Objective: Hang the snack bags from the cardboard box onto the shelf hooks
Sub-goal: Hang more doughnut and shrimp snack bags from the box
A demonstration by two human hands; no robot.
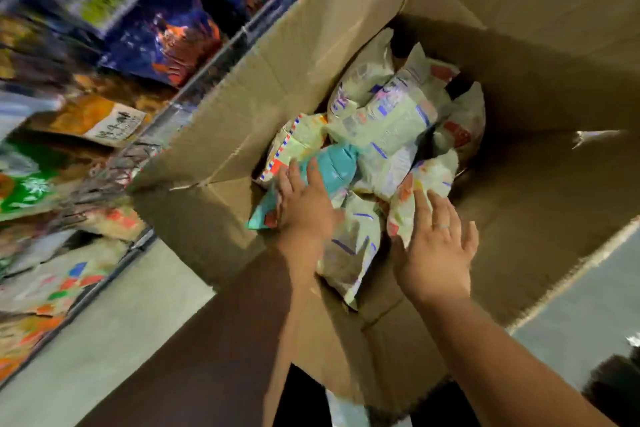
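Note:
An open cardboard box (554, 87) fills the middle and right of the head view, holding several pale snack bags (388, 121) and one teal snack bag (334, 166). My left hand (304, 208) lies on the teal bag near the box's left wall, fingers extended over it. My right hand (436, 246) reaches in with straight, spread fingers, the fingertips touching a pale bag with orange patches (415, 191). The frame is blurred, so I cannot tell whether the left thumb curls under the teal bag.
Store shelves (114, 55) with hanging blue, green and orange snack bags run along the left, blurred. A metal shelf rail (221, 55) borders the box's left flap. Grey floor (114, 322) lies below the shelves and at the right edge.

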